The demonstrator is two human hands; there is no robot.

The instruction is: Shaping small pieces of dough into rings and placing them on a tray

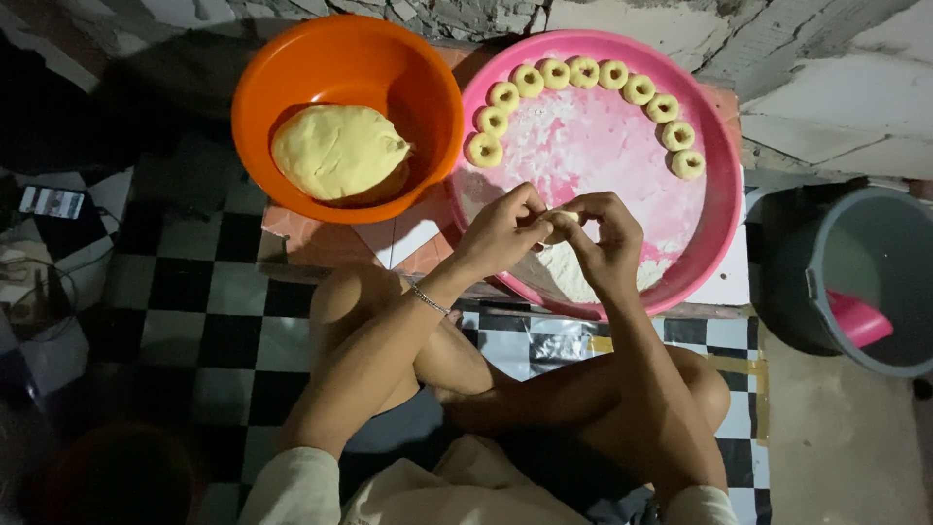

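Observation:
My left hand (505,231) and my right hand (603,243) meet over the near part of a wide pink tray (724,194), both pinching one small piece of pale dough (558,226) that is mostly hidden by the fingers. Several ring-shaped dough pieces (583,71) lie in an arc along the tray's far rim. The tray's bottom is dusted with flour, with a small flour heap (571,272) under my hands. To the left stands an orange bowl (292,78) holding a big lump of yellow dough (338,151). A thin bracelet sits on my left wrist.
A grey bucket (860,282) with a pink scoop (858,319) in it stands at the right. The floor is black-and-white checkered. A phone (51,202) and cables lie at the far left. My bent knees are under the tray's near edge. A rough wall runs behind.

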